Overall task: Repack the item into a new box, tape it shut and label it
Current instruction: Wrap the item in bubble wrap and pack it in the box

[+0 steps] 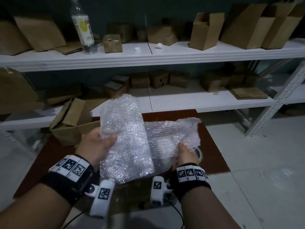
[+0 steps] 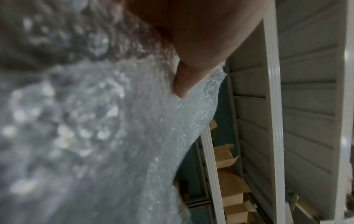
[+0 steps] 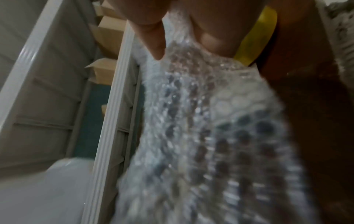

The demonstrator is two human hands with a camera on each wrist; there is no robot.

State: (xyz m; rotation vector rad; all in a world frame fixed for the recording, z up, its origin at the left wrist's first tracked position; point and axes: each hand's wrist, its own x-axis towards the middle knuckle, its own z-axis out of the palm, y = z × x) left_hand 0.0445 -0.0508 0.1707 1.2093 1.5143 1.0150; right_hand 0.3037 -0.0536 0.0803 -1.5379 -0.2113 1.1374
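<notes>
A sheet of clear bubble wrap (image 1: 130, 139) hangs between both hands above a red-brown mat (image 1: 209, 146). My left hand (image 1: 97, 144) grips its left fold, thumb on top; in the left wrist view the thumb (image 2: 184, 80) presses on the bubble wrap (image 2: 95, 136). My right hand (image 1: 184, 154) pinches the right flap; in the right wrist view its fingers (image 3: 153, 37) pinch the bubble wrap (image 3: 201, 121). A yellow tape roll (image 1: 198, 154) (image 3: 258, 37) lies on the mat just beyond the right hand. A brown cardboard box (image 1: 132, 194) sits under the wrap, mostly hidden.
An open cardboard box (image 1: 71, 124) stands on the mat to the left. White shelves (image 1: 148, 58) ahead hold several cardboard boxes and a clear bottle (image 1: 83, 25). A white rack upright (image 1: 279, 98) stands at the right. Pale floor tiles (image 1: 264, 179) surround the mat.
</notes>
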